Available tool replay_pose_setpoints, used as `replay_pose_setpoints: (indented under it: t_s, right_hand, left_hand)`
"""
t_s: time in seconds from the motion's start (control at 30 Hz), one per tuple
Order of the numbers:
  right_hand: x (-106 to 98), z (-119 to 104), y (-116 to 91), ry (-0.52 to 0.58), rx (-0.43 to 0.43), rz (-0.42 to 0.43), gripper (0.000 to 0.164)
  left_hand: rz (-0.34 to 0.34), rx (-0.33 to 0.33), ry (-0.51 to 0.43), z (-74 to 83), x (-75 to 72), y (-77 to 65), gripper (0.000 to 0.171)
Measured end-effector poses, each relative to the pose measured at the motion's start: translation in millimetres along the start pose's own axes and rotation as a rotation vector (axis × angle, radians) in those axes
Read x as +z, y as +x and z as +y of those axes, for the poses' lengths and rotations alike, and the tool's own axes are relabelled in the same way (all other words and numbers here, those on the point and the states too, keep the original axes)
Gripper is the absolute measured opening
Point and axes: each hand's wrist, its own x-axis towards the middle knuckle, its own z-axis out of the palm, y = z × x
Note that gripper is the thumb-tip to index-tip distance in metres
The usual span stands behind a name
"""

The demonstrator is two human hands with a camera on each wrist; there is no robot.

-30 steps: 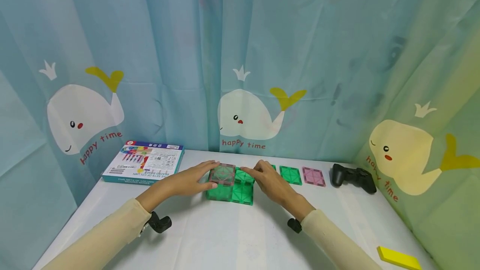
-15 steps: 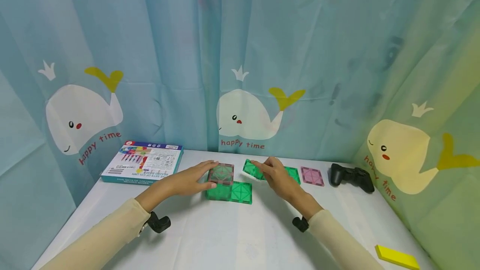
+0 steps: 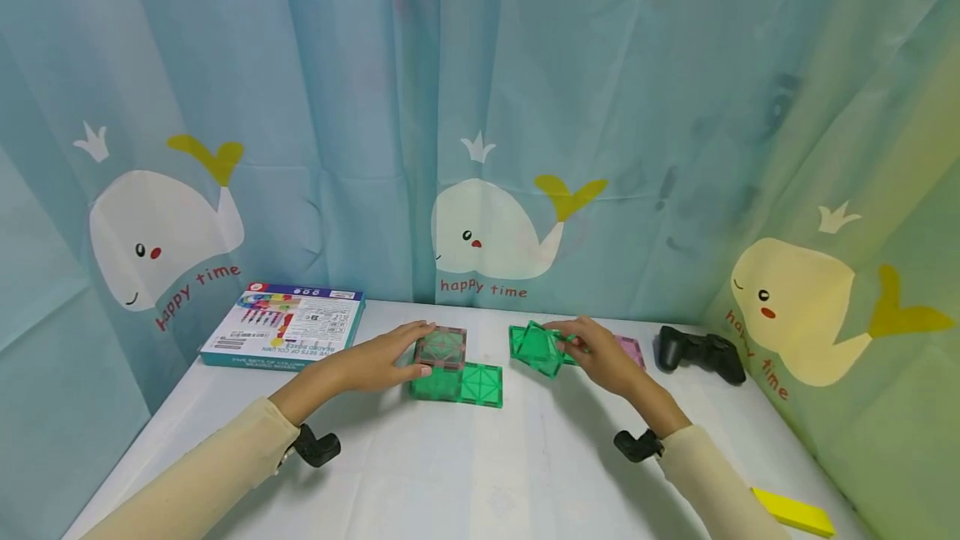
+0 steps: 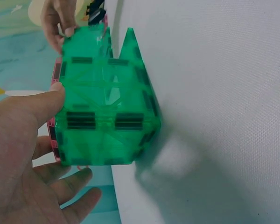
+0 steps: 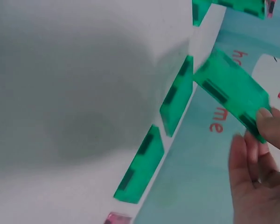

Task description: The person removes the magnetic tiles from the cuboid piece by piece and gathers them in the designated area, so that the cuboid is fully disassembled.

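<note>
In the head view my left hand grips a small boxy build of see-through magnetic tiles, with a pink tile on top and a green front tile. Beside that front, on its right, stands another green tile. The left wrist view shows my thumb on the build's edge and green faces close up. My right hand pinches a loose green square tile by one corner, tilted in the air. Below it, two green tiles, one nearer and one farther, lie on the table.
A pink tile lies partly behind the right hand, left of a black game controller. A boxed toy set lies at the back left. A yellow block sits front right. The curtain hangs behind the table.
My right hand has moved right, away from the build, carrying the green tile that was against its right side. The left hand keeps its hold in place.
</note>
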Motion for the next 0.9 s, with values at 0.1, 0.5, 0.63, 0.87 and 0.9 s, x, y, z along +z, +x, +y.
replay_pose_setpoints:
  t_s: [0.1, 0.5, 0.63, 0.87, 0.9]
  right_hand:
    - [-3.8, 6.6, -5.6, 0.041, 0.029, -0.062, 0.034]
    - [-3.3, 27.2, -12.1, 0.337, 0.187, -0.327, 0.031]
    - [5.8, 27.7, -7.7, 0.374, 0.211, -0.340, 0.031]
    - [26.0, 25.6, -1.9, 0.243, 0.228, -0.280, 0.026]
    - [28.6, 25.4, -2.0, 0.220, 0.231, -0.269, 0.025]
  left_hand:
    - [0.000, 0.001, 0.004, -0.8, 0.3, 0.0, 0.077]
    - [-0.004, 0.000, 0.008, -1.6, 0.7, 0.2, 0.077]
    - [-0.005, -0.007, 0.008, -2.9, 1.4, 0.6, 0.077]
    - [-0.010, -0.006, -0.006, -1.7, 0.9, 0.2, 0.078]
    - [-0.010, -0.007, -0.006, -1.6, 0.8, 0.2, 0.079]
